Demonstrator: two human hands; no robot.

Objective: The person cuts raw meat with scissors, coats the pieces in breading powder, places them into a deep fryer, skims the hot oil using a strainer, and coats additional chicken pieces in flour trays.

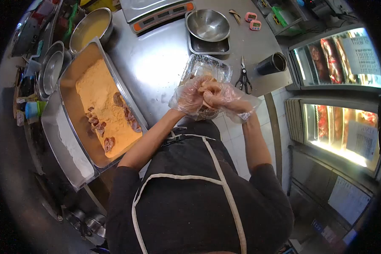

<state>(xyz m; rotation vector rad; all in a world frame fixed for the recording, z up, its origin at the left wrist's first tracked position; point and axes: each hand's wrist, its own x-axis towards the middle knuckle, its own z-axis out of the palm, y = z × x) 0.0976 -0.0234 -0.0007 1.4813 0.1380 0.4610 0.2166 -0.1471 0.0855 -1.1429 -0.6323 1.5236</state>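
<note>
My left hand (191, 96) and my right hand (224, 98), both in clear plastic gloves, meet at the near edge of the steel table. Their fingers are closed around a small, pale pink piece of raw meat (208, 103), mostly covered by the fingers. Just beyond and partly under the hands is a shiny rectangular tray (222, 67); its contents are largely hidden. To my left, a deep steel pan (63, 91) holds orange breading powder (98, 86) with several dark raw meat pieces (109, 144) lying in it.
Black-handled scissors (244, 80) and a black cup (271, 63) are on the right. A steel bowl (208, 25), a scale (163, 17) and two pink timers (255, 25) stand farther back. A pan of white powder (74, 154) and a bowl of yellowish liquid (91, 28) are left.
</note>
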